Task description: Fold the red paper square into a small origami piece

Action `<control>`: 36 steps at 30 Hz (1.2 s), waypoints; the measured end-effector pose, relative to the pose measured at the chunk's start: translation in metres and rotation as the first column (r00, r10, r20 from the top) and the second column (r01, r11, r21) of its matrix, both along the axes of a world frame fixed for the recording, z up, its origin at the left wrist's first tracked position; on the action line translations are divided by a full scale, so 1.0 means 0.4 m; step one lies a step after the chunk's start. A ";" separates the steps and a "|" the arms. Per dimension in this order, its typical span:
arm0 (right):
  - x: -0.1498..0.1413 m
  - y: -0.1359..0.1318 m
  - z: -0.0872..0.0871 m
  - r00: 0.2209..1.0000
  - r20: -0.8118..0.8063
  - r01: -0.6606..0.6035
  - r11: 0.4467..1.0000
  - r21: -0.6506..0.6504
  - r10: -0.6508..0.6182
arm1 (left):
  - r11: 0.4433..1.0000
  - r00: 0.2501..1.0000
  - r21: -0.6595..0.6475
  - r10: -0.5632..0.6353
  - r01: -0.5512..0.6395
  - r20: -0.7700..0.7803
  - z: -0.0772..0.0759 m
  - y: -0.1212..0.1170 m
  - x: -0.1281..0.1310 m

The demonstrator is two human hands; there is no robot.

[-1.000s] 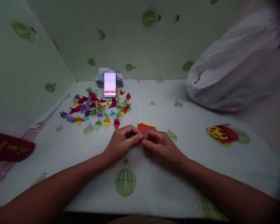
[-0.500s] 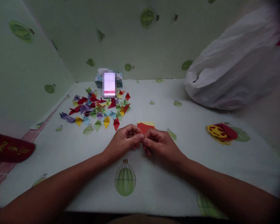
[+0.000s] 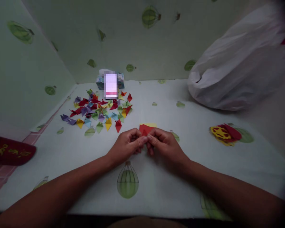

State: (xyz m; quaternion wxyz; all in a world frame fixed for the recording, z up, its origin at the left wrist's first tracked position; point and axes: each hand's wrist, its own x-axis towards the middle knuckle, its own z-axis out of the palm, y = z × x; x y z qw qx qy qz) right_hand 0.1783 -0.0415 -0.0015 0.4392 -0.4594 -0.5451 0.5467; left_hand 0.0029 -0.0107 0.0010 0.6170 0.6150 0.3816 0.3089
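My left hand (image 3: 127,144) and right hand (image 3: 167,144) pinch a red paper piece (image 3: 144,132) between them, visible tip away from me, long axis undetermined. Farther off: tissue box (image 3: 100,83), white tissue (image 3: 105,71) protruding; plastic bag (image 3: 230,69), contents unseen.

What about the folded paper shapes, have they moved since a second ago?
No: the folded paper shapes keep their places against the printed balloon beside them.

I work in dim, greyish light. The phone (image 3: 111,85), washed out and pixelated, glares brightest. Soft shadows lie under my right arm (image 3: 216,181) and the bag (image 3: 235,66). Blackness eats into my right edge; the margins look stretched, fine detail smeared.
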 end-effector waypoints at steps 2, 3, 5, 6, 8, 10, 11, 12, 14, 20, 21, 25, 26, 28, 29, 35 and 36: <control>0.000 -0.001 -0.002 1.000 0.001 0.003 1.000 0.018 -0.003 | 1.000 1.000 -0.008 -0.027 0.027 0.003 0.005 -0.004 0.000; 0.000 -0.001 -0.003 1.000 0.002 -0.002 1.000 0.021 0.002 | 0.999 0.999 0.002 -0.034 0.034 0.011 0.009 -0.006 0.001; -0.001 -0.002 -0.004 1.000 0.003 -0.009 1.000 0.025 0.008 | 0.999 0.999 0.019 -0.039 0.038 0.029 0.014 -0.008 0.001; -0.001 -0.003 -0.005 1.000 0.007 -0.008 0.999 0.031 0.008 | 0.999 0.998 0.017 -0.041 0.041 0.037 0.015 -0.007 0.001; 0.001 -0.003 -0.006 1.000 0.023 0.007 0.999 0.047 -0.008 | 0.999 0.997 -0.008 -0.047 0.047 0.058 0.014 -0.005 0.002; 0.002 -0.003 -0.006 0.998 0.064 0.023 0.997 0.077 -0.028 | 0.999 0.997 -0.023 -0.046 0.047 0.069 0.011 -0.003 0.001; 0.003 -0.003 -0.005 0.995 0.091 0.025 0.995 0.095 -0.033 | 0.999 0.997 -0.016 -0.044 0.045 0.069 0.008 -0.002 0.000; 0.003 -0.003 -0.004 0.993 0.117 0.019 0.993 0.113 -0.033 | 0.999 0.997 0.002 -0.040 0.040 0.061 0.007 -0.002 -0.001; 0.003 -0.005 -0.001 0.988 0.155 0.000 0.990 0.144 -0.022 | 0.998 0.999 0.057 -0.033 0.032 0.031 0.006 -0.004 -0.004; 0.002 -0.004 0.003 0.992 0.101 -0.093 0.988 0.122 0.081 | 0.990 1.000 0.138 0.003 -0.002 -0.008 0.004 -0.004 -0.006; 0.002 -0.002 0.002 0.992 0.090 -0.104 0.987 0.120 0.094 | 0.992 1.000 0.126 0.007 -0.007 -0.002 0.003 -0.003 -0.004; 0.001 -0.002 -0.004 0.981 0.173 -0.120 0.975 0.185 0.087 | 0.996 0.999 0.087 0.025 -0.027 0.028 0.004 0.000 -0.002; 0.000 -0.003 -0.006 0.978 0.189 -0.122 0.973 0.198 0.084 | 0.995 0.999 0.094 0.033 -0.034 0.021 0.006 -0.001 -0.002; -0.002 -0.006 -0.008 0.980 0.178 -0.128 0.972 0.198 0.093 | 0.991 0.999 0.127 0.052 -0.051 -0.006 0.008 -0.003 -0.004; -0.003 -0.007 -0.008 0.982 0.165 -0.127 0.974 0.187 0.097 | 0.988 0.998 0.141 0.059 -0.056 -0.017 0.009 -0.004 -0.005; 0.003 -0.004 -0.006 0.985 0.162 -0.089 0.983 0.162 0.062 | 0.994 0.996 0.086 0.061 -0.067 0.063 0.001 -0.002 0.001; 0.005 -0.003 -0.006 0.985 0.166 -0.076 0.982 0.175 0.047 | 0.997 0.994 0.054 0.055 -0.060 0.090 0.000 0.000 0.002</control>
